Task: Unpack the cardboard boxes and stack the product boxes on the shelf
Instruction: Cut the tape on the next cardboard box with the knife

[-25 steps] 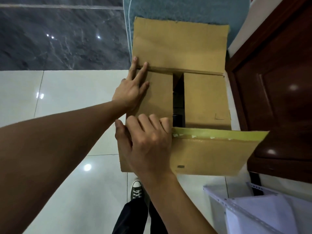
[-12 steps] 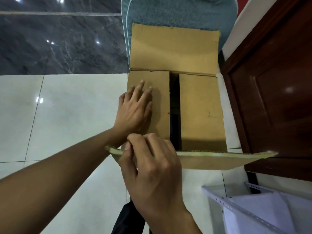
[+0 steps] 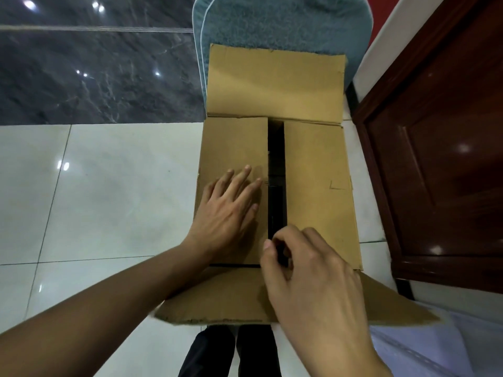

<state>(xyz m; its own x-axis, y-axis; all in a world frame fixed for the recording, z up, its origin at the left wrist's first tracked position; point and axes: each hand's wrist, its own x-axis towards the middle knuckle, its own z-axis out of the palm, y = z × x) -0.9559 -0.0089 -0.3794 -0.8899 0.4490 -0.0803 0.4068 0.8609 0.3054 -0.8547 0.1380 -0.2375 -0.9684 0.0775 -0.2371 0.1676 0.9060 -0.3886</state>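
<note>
Left hand [image 3: 231,210] lies flat on the cardboard box's [image 3: 321,186] left inner flap on the floor; right hand [image 3: 313,273], fingers curled, seemingly empty, nears the gap; best hook each inner flap's edge and fold outward

Count, head view:
- cardboard box [image 3: 321,186]: 1, on floor.
- flaps on box: 4; 2 outer flaps folded out, far flap [image 3: 275,83] and near flap [image 3: 217,297]; 2 inner flaps lying flat, left inner flap [image 3: 234,142] and right inner flap [image 3: 315,159], dark gap between.
- hands: 2; left hand [image 3: 228,213], right hand [image 3: 313,273].
- blue mats [image 3: 283,23]: 2 edges visible, stacked.
- wooden door [image 3: 441,159]: 1.
- trouser legs [image 3: 231,352]: 2.
</note>
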